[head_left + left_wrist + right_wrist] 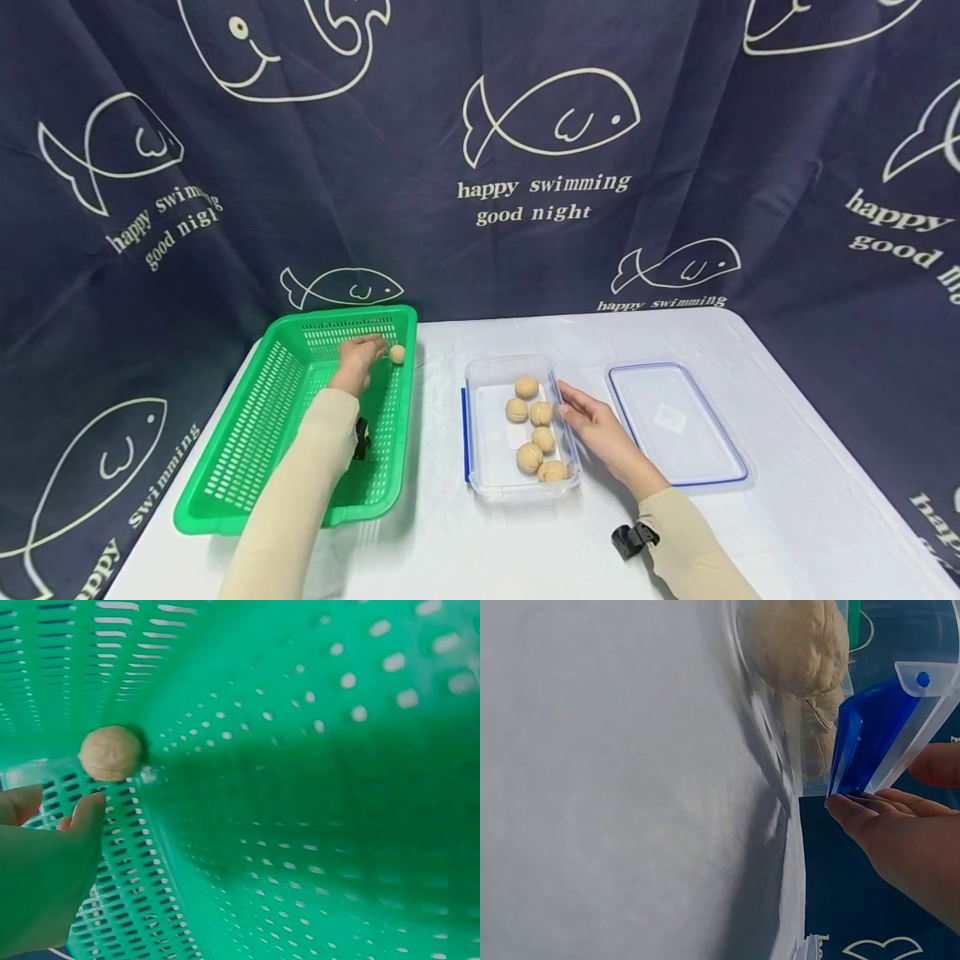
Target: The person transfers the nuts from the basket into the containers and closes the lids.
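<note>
In the head view my left hand (pixel 358 360) reaches into the green plastic basket (pixel 408 417), near its far right corner. A single walnut (pixel 111 753) lies in that corner, just beyond my fingertips; a gap shows between thumb and fingers, with nothing held. On the table stands a clear plastic box (pixel 510 490) with several walnuts (pixel 529 457) inside. My right hand (pixel 600 429) rests against the box's right side, fingers fairly straight. Seen from the right wrist, those fingertips touch the lower edge of a blue latch flap (pixel 877 735).
A clear lid (pixel 678 425) with a blue seal lies flat to the right of the box, beyond my right hand. The white-covered table (pixel 438 550) carries everything. Behind it hangs a dark blue curtain (pixel 420 208) with fish drawings.
</note>
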`<action>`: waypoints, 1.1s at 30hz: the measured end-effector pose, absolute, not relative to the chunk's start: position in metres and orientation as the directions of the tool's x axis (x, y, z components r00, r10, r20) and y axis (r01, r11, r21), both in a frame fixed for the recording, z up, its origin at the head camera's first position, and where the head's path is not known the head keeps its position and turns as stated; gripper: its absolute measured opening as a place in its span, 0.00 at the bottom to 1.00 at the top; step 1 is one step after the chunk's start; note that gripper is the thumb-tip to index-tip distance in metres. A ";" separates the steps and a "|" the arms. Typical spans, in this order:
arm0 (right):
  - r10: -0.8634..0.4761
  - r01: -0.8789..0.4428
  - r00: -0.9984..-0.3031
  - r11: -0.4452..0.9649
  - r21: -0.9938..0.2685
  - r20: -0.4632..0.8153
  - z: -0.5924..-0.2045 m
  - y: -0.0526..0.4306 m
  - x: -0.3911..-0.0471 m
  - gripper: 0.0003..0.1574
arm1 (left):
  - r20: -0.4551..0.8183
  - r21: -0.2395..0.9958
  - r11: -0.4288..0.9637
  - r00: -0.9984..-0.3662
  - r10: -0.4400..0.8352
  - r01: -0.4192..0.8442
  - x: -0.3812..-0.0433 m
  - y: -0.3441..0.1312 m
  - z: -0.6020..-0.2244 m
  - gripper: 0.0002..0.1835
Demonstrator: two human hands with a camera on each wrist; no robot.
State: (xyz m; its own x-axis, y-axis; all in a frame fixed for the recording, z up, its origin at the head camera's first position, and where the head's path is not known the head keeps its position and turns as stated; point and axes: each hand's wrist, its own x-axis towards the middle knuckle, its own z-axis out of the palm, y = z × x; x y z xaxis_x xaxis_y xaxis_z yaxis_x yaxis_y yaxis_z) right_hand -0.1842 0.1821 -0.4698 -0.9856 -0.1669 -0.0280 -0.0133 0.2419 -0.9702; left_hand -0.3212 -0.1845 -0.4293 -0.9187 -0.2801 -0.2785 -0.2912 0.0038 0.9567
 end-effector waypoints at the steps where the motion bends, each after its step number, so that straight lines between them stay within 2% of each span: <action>1: -0.167 -0.014 -0.986 0.241 -0.971 -0.027 -0.470 0.182 -0.184 0.32 | -0.286 0.952 0.027 -0.915 -0.284 -0.305 -0.322 -0.185 -0.431 0.21; 6: -0.169 -0.013 -0.985 0.238 -0.971 -0.028 -0.468 0.182 -0.184 0.32 | -0.345 0.916 0.115 -0.901 -0.262 -0.384 -0.322 -0.185 -0.436 0.23; 11: -0.169 -0.015 -0.985 0.233 -0.972 -0.026 -0.467 0.181 -0.184 0.32 | -0.361 0.898 0.184 -0.909 -0.211 -0.399 -0.325 -0.185 -0.444 0.23; 16: -0.171 -0.017 -0.985 0.234 -0.972 -0.024 -0.467 0.181 -0.183 0.32 | -0.323 0.887 0.264 -0.917 -0.233 -0.379 -0.324 -0.183 -0.448 0.21; 27: -0.164 -0.010 -0.986 0.232 -0.973 -0.029 -0.468 0.181 -0.182 0.32 | -0.299 0.880 0.316 -0.930 -0.214 -0.355 -0.317 -0.182 -0.449 0.22; 33: -0.163 -0.011 -0.986 0.223 -0.975 -0.026 -0.468 0.181 -0.182 0.32 | -0.240 0.879 0.353 -0.937 -0.252 -0.320 -0.316 -0.182 -0.451 0.18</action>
